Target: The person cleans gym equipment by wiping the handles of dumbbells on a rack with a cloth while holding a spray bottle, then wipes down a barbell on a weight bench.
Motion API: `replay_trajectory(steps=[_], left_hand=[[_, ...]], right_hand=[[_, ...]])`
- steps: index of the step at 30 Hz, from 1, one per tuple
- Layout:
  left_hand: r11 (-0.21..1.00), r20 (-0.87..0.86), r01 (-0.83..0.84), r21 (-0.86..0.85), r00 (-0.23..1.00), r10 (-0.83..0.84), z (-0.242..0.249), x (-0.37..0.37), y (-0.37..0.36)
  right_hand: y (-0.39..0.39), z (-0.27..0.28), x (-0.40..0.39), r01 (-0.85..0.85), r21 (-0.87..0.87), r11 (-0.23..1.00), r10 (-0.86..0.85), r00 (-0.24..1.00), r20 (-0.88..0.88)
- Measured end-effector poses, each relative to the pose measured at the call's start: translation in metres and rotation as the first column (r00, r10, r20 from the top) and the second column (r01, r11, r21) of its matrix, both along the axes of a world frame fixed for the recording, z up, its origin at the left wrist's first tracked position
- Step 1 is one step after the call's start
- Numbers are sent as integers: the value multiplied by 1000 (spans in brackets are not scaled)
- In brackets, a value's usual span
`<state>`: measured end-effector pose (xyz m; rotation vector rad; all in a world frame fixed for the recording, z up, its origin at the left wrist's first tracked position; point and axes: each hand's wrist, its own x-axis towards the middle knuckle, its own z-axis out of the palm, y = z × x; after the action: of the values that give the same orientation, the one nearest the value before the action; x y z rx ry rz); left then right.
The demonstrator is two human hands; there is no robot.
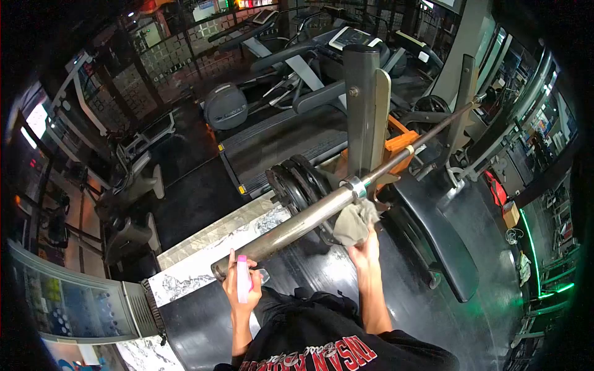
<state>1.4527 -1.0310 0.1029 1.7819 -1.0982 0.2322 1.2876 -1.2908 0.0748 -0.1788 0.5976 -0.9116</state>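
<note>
A barbell (297, 224) lies across the uprights of a bench rack, its thick sleeve pointing toward me at the lower left. My right hand (366, 250) is closed on a grey-beige cloth (352, 225), which lies against the sleeve just below the collar (354, 187). Near the sleeve's end, my left hand (237, 289) is wrapped round a small spray bottle (243, 278) with a white and pink top. Part of the bottle's body is hidden by the fingers.
Black weight plates (299, 182) hang beside the rack upright (362, 111). A padded bench (433, 232) stands to the right under the bar. Treadmills (284, 145) are beyond, and a glass-fronted cooler (77, 306) is at lower left.
</note>
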Motion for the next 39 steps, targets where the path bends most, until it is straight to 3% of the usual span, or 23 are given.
replay_trajectory(steps=[1, 3, 4, 5, 7, 9, 10, 11, 14, 16, 19, 21, 24, 27, 29, 31, 35, 36, 38, 39], left_hand=[[1000, 0, -6, 1, 1000, 6, 1, -2, 1], [997, -372, -49, -63, 928, 22, 5, -11, 1], [997, -375, -51, -59, 927, 25, 4, -11, 1], [991, -339, -24, -133, 941, -22, 4, -9, 0], [978, -295, 4, -207, 953, -66, 7, -9, 0], [971, -435, -54, -231, 899, -54, 15, -12, 3], [972, -252, 24, -234, 964, -85, 17, -7, 5], [972, -253, 23, -234, 964, -83, 18, -7, 9], [964, -301, 12, -264, 949, -94, 34, -16, 23], [965, -280, 2, -261, 957, -77, 37, -18, 33], [953, -251, 9, -304, 964, -90, 47, -20, 42], [955, -283, -15, -295, 956, -72, 50, -22, 48], [961, -265, -44, -275, 964, -31, 49, -22, 47], [963, -229, -12, -269, 972, -52, 41, -19, 45], [974, -309, 65, -216, 942, -132, 39, -19, 46], [968, -281, 73, -240, 949, -141, 48, -17, 40], [931, -224, 16, -364, 969, -104, 67, -6, 23], [920, -148, 39, -391, 983, -105, 65, 2, 18], [911, -166, 16, -411, 982, -92, 68, 8, 12], [902, -186, -11, -432, 979, -77, 70, 11, 10]], right_hand=[[20, 31, 8, 160, -207, 965, -189, 973, -130], [35, 36, 22, 186, -626, 757, -501, 780, -374], [35, 24, 30, 95, -807, 583, -638, 669, -382], [25, 17, 33, -162, -966, 203, -823, 507, -258], [18, 29, 48, -554, -832, 31, -781, 505, -366], [27, 16, 67, -394, -915, 85, -796, 525, -300], [33, 18, 75, -347, -931, 116, -813, 505, -290], [44, 19, 82, -311, -938, 151, -815, 498, -297], [99, 2, 90, -457, -876, -156, -657, 710, -253], [132, -2, 92, -446, -732, -515, -512, 845, -155], [117, 1, 87, -441, -622, -647, -509, 857, -78], [93, -8, 79, -454, -610, -650, -535, 843, -57], [42, -22, 63, -482, -713, -509, -714, 699, 37], [12, -13, 46, -503, -833, -231, -845, 528, -84], [21, -6, 51, -390, -919, -62, -831, 529, -169], [48, -3, 66, -328, -945, -5, -787, 585, -199], [103, -10, 76, -457, -865, -206, -653, 723, -226], [100, -11, 74, -456, -866, -205, -653, 723, -226], [83, -10, 65, -518, -781, -349, -657, 730, -190], [69, -6, 60, -515, -777, -360, -703, 698, -137]])
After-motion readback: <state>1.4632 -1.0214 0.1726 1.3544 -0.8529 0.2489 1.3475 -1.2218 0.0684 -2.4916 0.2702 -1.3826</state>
